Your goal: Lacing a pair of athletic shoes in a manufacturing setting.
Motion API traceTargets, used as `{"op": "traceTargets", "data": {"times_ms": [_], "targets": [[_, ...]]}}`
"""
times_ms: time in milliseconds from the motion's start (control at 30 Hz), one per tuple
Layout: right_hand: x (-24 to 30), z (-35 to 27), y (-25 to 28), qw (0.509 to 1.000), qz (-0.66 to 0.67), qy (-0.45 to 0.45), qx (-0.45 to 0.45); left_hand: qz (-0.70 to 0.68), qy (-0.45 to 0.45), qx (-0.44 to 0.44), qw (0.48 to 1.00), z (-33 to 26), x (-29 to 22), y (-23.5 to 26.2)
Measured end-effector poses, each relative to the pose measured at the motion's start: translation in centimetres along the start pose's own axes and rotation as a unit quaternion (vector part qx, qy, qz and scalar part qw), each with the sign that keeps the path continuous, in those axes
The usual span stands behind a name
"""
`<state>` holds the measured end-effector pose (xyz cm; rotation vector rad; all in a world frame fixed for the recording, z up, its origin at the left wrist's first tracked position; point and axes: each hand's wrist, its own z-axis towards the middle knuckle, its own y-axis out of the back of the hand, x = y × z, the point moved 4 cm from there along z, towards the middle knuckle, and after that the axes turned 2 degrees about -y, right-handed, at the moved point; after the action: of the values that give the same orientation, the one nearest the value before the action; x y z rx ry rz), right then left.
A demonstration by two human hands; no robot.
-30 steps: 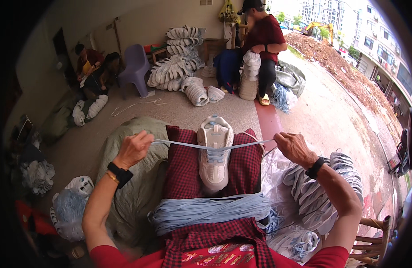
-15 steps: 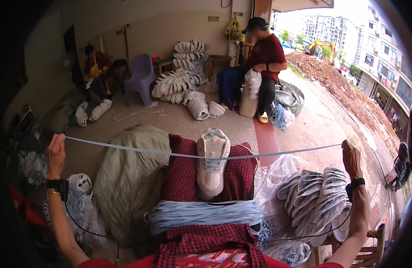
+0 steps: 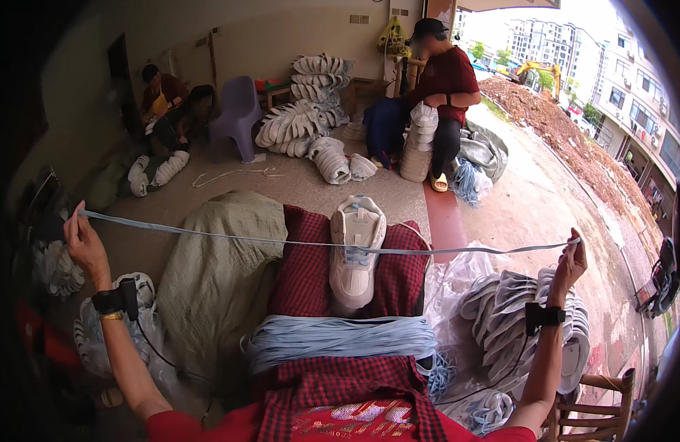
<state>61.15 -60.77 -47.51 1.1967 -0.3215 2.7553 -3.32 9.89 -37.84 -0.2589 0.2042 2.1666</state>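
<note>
A light blue shoelace (image 3: 281,240) stretches across the view between my raised hands, sagging slightly in the middle. My left hand (image 3: 86,247) pinches one end at the far left. At the right, my right hand (image 3: 570,259) pinches the other end. Behind the lace, a white sneaker (image 3: 352,276) rests toe toward me between my knees, on red-and-black checked cloth (image 3: 303,258). Short pale blue lacing crosses its front eyelets. Nearer to me, a thick bundle of light blue shoelaces (image 3: 340,342) lies across my lap.
Stacked shoe uppers (image 3: 513,324) stand beside clear plastic (image 3: 454,295) at my right, near a bamboo stool (image 3: 597,409). A green-grey sack (image 3: 207,287) lies at my left. Beyond are a purple chair (image 3: 238,118), more stacked uppers (image 3: 314,99), and two seated people, one in red (image 3: 450,81).
Both hands have turned and their fingers have shifted at the lace ends. The left hand has risen a little, and the lace now hangs less evenly.
</note>
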Motion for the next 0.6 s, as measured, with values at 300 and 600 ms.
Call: {"op": "traceTargets", "data": {"times_ms": [300, 600], "targets": [[4.0, -18.3, -27.4, 0.892, 0.156, -0.128, 0.404, -0.422, 0.102, 0.311, 0.846, -13.5, -24.4, -15.7], [5.1, -20.9, -29.2, 0.840, 0.077, -0.151, 0.515, -0.495, 0.171, 0.479, 0.704, -24.4, -30.4, -20.8]]}}
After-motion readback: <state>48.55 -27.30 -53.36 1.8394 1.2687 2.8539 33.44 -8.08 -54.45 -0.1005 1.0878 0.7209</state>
